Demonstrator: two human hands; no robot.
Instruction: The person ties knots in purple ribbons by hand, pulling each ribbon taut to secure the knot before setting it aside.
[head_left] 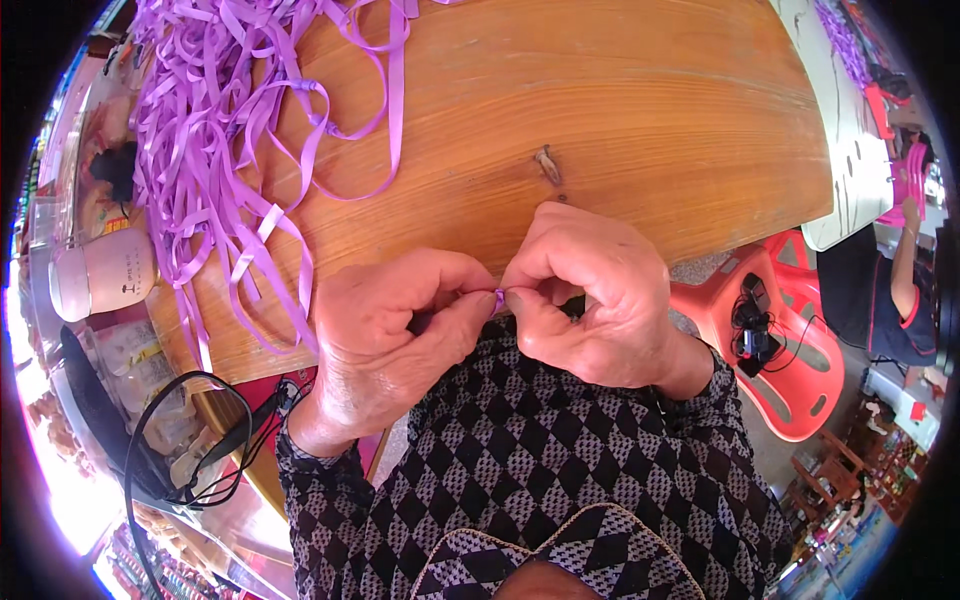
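A purple ribbon [499, 296] is pinched by thumb and fingertips of both left hand [385, 325] and right hand [600, 290], near side of wooden table [640, 120]. Judged light, soft, slippery; best gripped close in. Ribbon heap [195, 120] piled far left.

The left hand [400, 325] and right hand [597, 300] meet at the near edge of a wooden surface [660, 110], the fingers of both pinching a short bit of purple ribbon [498, 298], mostly hidden. A tangled heap of purple ribbons [200, 130] covers the far left of the surface, loops trailing toward the left hand. Beside the heap stands a pale pink lidded container [118, 272]. At right, a black corded device [758, 343] rests on a coral-red chair [805, 385]; beyond sits another person [900, 310].
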